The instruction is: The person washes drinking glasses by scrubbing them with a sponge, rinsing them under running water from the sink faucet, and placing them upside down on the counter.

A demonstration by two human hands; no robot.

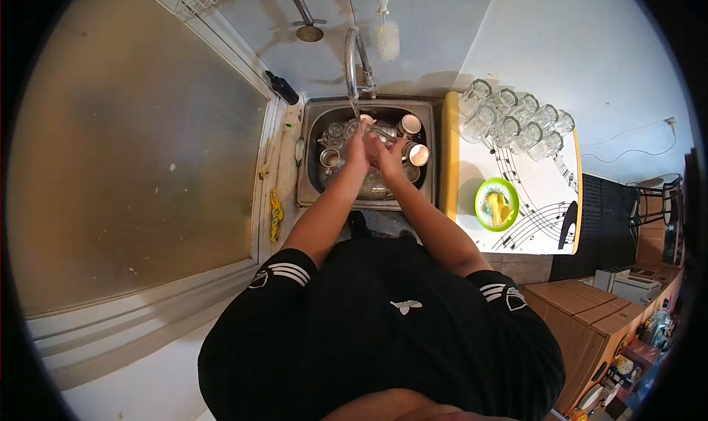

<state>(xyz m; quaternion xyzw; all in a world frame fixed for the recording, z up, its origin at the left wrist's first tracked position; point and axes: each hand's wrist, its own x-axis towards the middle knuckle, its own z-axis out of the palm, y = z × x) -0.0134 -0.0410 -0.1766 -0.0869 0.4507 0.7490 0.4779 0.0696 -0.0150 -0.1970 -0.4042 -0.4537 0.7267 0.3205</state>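
Both my hands are over the metal sink (428, 118), close together beneath the tap (352, 59). Water appears to run from the spout onto them. My left hand (358, 149) and my right hand (386, 157) are closed around a clear glass (377, 135), partly hidden by the fingers. Below and around them, the basin holds several glass cups and mugs. A glass mug (330, 157) lies left of my left hand. To the right of my right hand are two cups, one lower (418, 154) and one higher (410, 124).
Right of the sink, a white table (472, 233) with a yellow edge bears several upturned glasses (516, 118) and a green bowl (496, 204) with a yellow sponge in suds. A dark bottle (282, 89) and a yellow cloth (276, 214) are on the left ledge. A brush (387, 37) hangs behind.
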